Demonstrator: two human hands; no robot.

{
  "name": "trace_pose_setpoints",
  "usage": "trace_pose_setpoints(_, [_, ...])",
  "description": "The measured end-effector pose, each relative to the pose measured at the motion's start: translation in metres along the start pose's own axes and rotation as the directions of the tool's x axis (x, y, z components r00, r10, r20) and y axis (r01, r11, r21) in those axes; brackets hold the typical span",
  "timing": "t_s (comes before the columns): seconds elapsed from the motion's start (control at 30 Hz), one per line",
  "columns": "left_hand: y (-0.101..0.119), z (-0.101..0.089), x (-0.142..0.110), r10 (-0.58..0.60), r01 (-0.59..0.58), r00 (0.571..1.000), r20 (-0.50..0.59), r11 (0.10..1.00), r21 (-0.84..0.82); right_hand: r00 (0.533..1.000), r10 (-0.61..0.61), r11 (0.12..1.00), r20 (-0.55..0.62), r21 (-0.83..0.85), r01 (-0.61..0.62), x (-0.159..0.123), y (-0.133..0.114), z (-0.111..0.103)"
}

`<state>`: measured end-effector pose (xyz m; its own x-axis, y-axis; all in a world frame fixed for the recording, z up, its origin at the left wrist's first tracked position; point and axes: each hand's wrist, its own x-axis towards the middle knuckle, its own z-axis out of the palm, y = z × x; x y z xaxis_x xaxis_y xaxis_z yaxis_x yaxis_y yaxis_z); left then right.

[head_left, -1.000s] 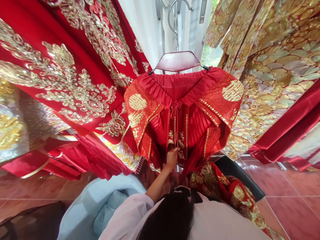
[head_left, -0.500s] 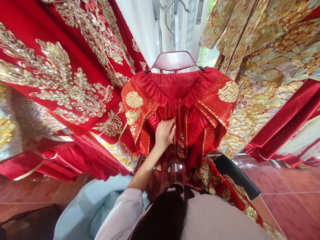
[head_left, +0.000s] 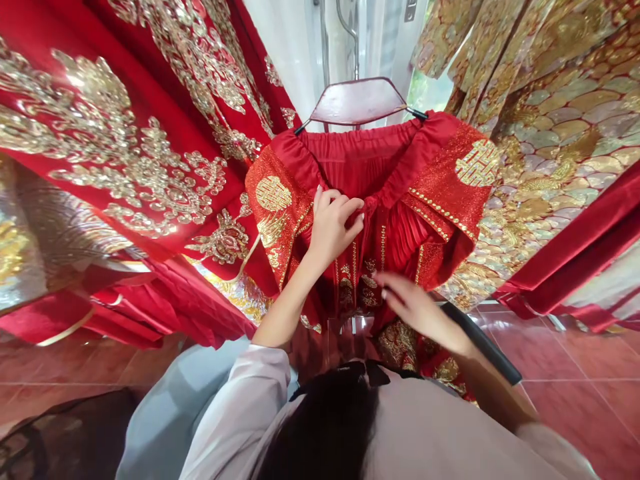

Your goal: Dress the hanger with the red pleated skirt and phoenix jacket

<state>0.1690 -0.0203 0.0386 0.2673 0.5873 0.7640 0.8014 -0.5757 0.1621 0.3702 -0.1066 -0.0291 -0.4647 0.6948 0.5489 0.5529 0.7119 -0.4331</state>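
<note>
A red pleated skirt [head_left: 400, 173] with gold embroidery hangs from a reddish wooden hanger [head_left: 357, 103] in front of me. My left hand [head_left: 333, 223] is up at the gathered waistband, fingers curled and pinching the cloth near its middle tie. My right hand [head_left: 413, 307] reaches in lower down, blurred by motion, fingers stretched toward the embroidered front panel [head_left: 357, 280] of the skirt. It holds nothing that I can see.
Red robes with heavy gold embroidery [head_left: 125, 133] hang at the left. Gold scale-patterned garments [head_left: 550, 120] hang at the right. A dark chair edge [head_left: 483, 343] sits below the skirt, on a red tiled floor [head_left: 575, 393]. A window [head_left: 350, 40] is behind the hanger.
My left hand has climbed from the skirt's lower panel up to the waistband and closed on it. My right hand has come into view from below.
</note>
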Motion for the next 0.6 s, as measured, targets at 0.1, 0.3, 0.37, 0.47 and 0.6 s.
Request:
trace_pose_setpoints(0.1, [-0.003, -0.005, -0.005, 0.014, -0.015, 1.000, -0.014, 0.997, -0.074, 0.975, -0.136, 0.965, -0.179, -0.248, 0.089, 0.060, 0.007, -0.030])
trace_pose_setpoints(0.3, [-0.011, -0.017, -0.004, -0.027, 0.025, 1.000, -0.007, 0.981, -0.193, 0.973, -0.223, 0.906, -0.067, -0.381, 0.181, 0.136, 0.022, -0.040])
trace_pose_setpoints(0.37, [-0.011, -0.020, -0.001, -0.050, 0.051, 0.999, 0.010, 0.980, -0.192, 0.974, -0.208, 0.912, -0.085, -0.376, 0.162, 0.136, 0.021, -0.035])
trace_pose_setpoints(0.47, [-0.008, -0.019, 0.003, -0.079, 0.081, 0.997, 0.021, 0.984, -0.161, 0.974, -0.178, 0.936, -0.143, -0.330, 0.123, 0.129, 0.017, -0.033])
trace_pose_setpoints(0.6, [-0.003, -0.010, 0.005, -0.094, 0.083, 0.995, -0.028, 0.959, -0.272, 0.967, -0.143, 0.969, -0.210, -0.228, 0.093, 0.127, 0.014, -0.033])
